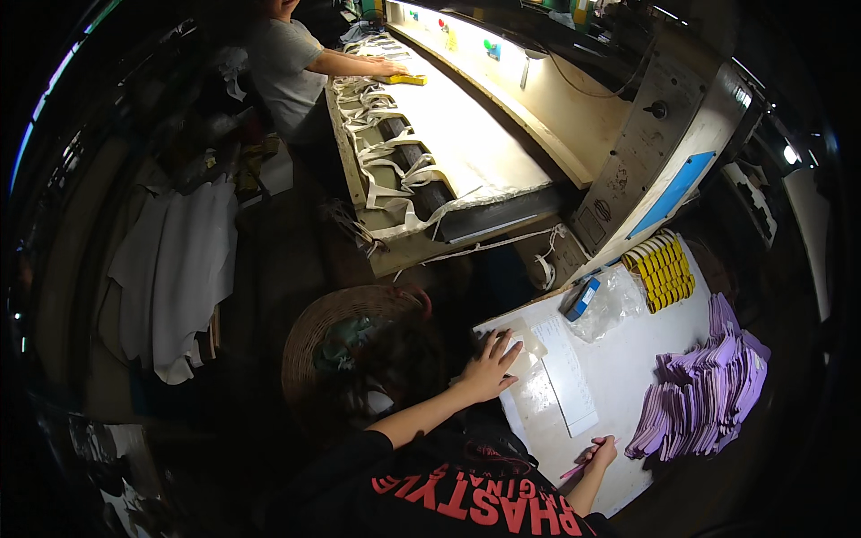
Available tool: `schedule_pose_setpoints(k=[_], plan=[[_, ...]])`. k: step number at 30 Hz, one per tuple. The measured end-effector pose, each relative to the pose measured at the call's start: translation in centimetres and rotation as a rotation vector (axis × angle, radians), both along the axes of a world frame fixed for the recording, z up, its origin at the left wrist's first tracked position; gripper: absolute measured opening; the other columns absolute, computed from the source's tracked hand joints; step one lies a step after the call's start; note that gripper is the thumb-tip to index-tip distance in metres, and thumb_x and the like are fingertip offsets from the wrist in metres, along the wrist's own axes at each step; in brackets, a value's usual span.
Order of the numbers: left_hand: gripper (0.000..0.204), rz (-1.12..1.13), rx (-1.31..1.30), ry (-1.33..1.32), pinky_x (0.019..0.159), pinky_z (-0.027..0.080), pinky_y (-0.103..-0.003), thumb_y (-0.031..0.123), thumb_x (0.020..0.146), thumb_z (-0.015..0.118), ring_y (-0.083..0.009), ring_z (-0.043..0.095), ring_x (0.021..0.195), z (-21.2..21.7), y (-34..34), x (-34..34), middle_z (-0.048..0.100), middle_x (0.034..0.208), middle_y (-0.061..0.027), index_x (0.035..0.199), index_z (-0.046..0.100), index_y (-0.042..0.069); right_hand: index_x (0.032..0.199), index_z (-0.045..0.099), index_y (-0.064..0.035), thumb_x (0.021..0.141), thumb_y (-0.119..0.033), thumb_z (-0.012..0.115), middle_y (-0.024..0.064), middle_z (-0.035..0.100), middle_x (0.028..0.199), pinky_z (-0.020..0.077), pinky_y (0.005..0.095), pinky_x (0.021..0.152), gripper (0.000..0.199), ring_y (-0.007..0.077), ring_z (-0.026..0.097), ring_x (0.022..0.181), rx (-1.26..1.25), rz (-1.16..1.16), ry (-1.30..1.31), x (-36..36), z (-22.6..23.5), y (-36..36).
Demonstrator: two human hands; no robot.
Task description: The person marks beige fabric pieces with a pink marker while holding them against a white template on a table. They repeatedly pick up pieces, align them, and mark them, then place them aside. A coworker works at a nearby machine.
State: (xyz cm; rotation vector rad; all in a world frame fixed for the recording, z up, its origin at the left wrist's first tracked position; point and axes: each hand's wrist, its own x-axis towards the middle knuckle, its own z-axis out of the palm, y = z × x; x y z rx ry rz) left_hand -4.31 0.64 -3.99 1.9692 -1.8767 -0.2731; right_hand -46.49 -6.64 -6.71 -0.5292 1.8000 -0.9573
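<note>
My left hand (pixel 489 363) lies flat, fingers spread, on a pale translucent sheet (pixel 535 392) at the left edge of the white table (pixel 628 359). My right hand (pixel 599 453) is near the table's front edge, closed around a thin pink pen (pixel 574 470). A long white strip like a ruler (pixel 569 377) lies between the two hands. A fanned stack of purple cut pieces (pixel 708 386) sits to the right of my right hand, apart from it.
A stack of yellow pieces (pixel 661 272), a clear plastic bag (pixel 610 305) and a small blue box (pixel 581 299) lie at the table's far side. A grey machine (pixel 664 152) stands behind. A woven basket (pixel 332 332) sits left. Another person (pixel 287 63) works at a long bench (pixel 448 125).
</note>
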Motion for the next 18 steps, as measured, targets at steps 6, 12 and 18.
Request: schedule_pose_setpoints(k=[6,12,18], plan=[[0.084,-0.010,-0.021,0.031,0.105,0.055,-0.054,0.050,0.098,0.064,-0.0486,0.014,0.158,0.5,0.1,0.1,0.014,0.174,-0.0216,0.165,0.030,0.013,0.074,0.055,-0.0051,0.096,-0.034,0.049,0.0017,0.040,0.049,0.0279,0.0362,0.031,0.037,0.0164,0.037,0.033,-0.023,0.012,0.034,-0.4,-0.5,-0.3],[0.083,-0.021,-0.026,0.032,0.108,0.053,-0.054,0.052,0.100,0.061,-0.0483,0.013,0.159,0.1,0.1,0.4,0.016,0.173,-0.0222,0.165,0.030,0.011,0.077,0.055,-0.0042,0.098,-0.039,0.045,0.0017,0.040,0.050,0.0283,0.0364,0.031,0.041,0.0169,0.036,0.034,0.005,-0.028,0.021,-0.9,-1.0,-0.6],[0.082,-0.039,-0.024,0.030,0.110,0.052,-0.055,0.051,0.100,0.060,-0.0479,0.011,0.159,0.0,-0.1,0.4,0.013,0.174,-0.0220,0.165,0.030,0.010,0.077,0.058,-0.0041,0.098,-0.036,0.043,0.0028,0.043,0.050,0.0299,0.0394,0.032,0.041,0.0179,0.036,0.034,0.036,0.001,0.081,-2.0,-2.0,-1.8]])
